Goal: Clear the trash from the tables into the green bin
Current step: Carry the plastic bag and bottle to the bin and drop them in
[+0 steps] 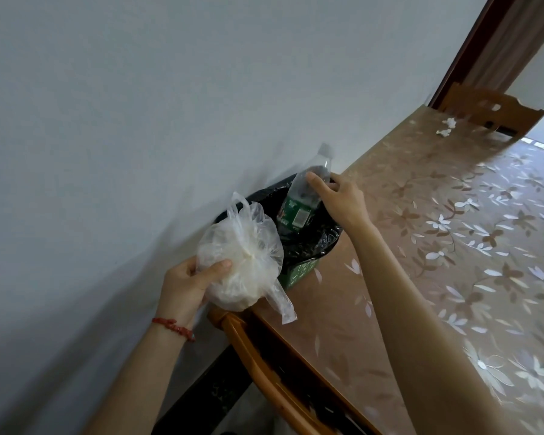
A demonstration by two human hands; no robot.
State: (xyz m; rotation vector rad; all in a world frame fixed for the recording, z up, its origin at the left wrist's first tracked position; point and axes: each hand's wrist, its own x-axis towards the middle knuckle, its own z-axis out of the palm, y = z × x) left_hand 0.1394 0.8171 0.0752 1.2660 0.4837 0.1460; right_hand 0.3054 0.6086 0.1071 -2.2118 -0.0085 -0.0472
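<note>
The green bin [300, 271], lined with a black bag [308, 243], stands against the wall beside the table. A clear plastic bottle [302, 199] with a green label is over the bin's mouth, base down, and my right hand [336, 196] grips it near the shoulder. My left hand [186, 284] holds a tied clear plastic bag with a white container inside [242, 262], just left of the bin's rim. Two crumpled white tissues [446, 127] lie at the table's far end.
The table [453, 246] carries a brown floral cover and runs along my right. A wooden chair back [264, 365] stands below the bin, another chair [496, 111] at the far end by a doorway. A pale wall fills the left.
</note>
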